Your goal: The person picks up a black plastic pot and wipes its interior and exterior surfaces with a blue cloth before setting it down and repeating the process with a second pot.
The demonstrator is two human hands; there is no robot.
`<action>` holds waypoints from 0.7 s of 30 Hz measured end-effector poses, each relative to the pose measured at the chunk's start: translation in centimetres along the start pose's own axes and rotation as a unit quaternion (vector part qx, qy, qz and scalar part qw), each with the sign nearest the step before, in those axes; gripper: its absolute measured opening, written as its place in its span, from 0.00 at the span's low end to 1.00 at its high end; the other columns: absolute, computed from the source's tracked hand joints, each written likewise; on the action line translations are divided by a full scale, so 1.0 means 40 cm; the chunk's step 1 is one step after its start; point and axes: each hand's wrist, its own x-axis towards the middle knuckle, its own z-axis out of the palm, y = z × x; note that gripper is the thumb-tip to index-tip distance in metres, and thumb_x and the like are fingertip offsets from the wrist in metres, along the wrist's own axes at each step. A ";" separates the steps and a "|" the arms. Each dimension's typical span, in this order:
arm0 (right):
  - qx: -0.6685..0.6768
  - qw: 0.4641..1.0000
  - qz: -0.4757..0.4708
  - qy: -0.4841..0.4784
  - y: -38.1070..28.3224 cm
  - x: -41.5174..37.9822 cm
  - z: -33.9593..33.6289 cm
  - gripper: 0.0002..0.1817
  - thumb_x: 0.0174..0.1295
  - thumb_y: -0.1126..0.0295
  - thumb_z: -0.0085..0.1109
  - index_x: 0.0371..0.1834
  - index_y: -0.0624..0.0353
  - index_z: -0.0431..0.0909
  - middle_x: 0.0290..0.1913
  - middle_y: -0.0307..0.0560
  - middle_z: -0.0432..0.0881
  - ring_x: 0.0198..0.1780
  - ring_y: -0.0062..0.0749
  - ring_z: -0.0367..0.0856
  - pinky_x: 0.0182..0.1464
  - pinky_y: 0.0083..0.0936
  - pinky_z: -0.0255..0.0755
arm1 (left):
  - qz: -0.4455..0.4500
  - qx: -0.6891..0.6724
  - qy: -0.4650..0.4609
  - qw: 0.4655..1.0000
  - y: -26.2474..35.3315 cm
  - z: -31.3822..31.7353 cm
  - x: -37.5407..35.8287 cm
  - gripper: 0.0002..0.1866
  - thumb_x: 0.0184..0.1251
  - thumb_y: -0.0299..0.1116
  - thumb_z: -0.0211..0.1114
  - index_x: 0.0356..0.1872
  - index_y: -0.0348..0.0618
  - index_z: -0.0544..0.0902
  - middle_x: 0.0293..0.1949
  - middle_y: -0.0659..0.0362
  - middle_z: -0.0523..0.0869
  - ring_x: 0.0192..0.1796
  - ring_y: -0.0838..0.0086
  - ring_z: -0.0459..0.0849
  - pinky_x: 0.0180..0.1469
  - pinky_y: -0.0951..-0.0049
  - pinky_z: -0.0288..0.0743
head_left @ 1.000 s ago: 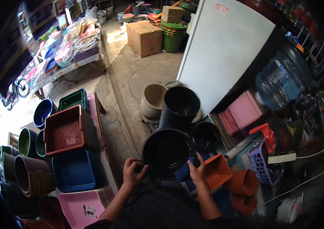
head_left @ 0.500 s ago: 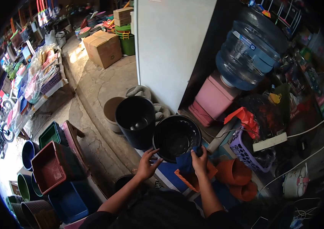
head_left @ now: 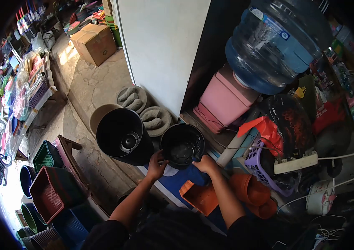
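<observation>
A round black plastic pot [head_left: 180,139] stands in front of me with its mouth facing up. My left hand [head_left: 157,166] is curled at its near left rim, thumb and fingers gripping the edge. At the near right rim is my right hand [head_left: 205,163], its fingers closed and reaching just inside. A small bit of blue cloth [head_left: 195,158] shows at those fingertips; most of it is hidden. Left of the pot stands a taller black bin [head_left: 120,129]. An orange plastic planter [head_left: 202,199] lies below my right hand on a blue and white surface [head_left: 175,183].
Stone pestles and mortars [head_left: 155,121] sit behind the pots, beside a white panel [head_left: 160,46]. To the right are a pink water dispenser [head_left: 227,98] with a large bottle [head_left: 268,46], a purple basket [head_left: 260,166] and a power strip [head_left: 295,162]. Baskets [head_left: 48,193] stand left.
My right hand has brought the blue cloth from outside the rim to the pot's inner edge. My left hand has closed in on the rim. The view has shifted, showing the mortars more fully.
</observation>
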 end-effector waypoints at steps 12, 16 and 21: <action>-0.074 0.996 0.040 0.012 0.011 0.056 0.045 0.38 0.56 0.53 0.66 0.67 0.61 0.66 0.54 0.63 0.80 0.59 0.54 0.76 0.61 0.40 0.70 | -0.108 0.011 -0.031 0.994 -0.038 0.049 0.023 0.37 0.57 0.23 0.69 0.68 0.32 0.63 0.63 0.42 0.74 0.49 0.60 0.87 0.53 0.66 0.78; -0.049 0.998 0.021 -0.041 0.017 0.064 0.029 0.33 0.56 0.52 0.66 0.62 0.60 0.73 0.55 0.61 0.79 0.59 0.52 0.77 0.61 0.39 0.70 | -0.087 0.039 -0.012 0.995 -0.033 0.049 0.021 0.36 0.57 0.23 0.69 0.68 0.36 0.65 0.61 0.41 0.75 0.54 0.57 0.84 0.53 0.64 0.79; 0.053 0.998 0.006 0.015 0.004 0.016 0.028 0.29 0.56 0.53 0.66 0.55 0.63 0.78 0.54 0.61 0.80 0.56 0.52 0.79 0.58 0.37 0.72 | -0.051 0.079 0.047 0.994 -0.044 0.061 -0.011 0.29 0.58 0.25 0.69 0.62 0.38 0.71 0.55 0.42 0.78 0.50 0.55 0.83 0.49 0.63 0.80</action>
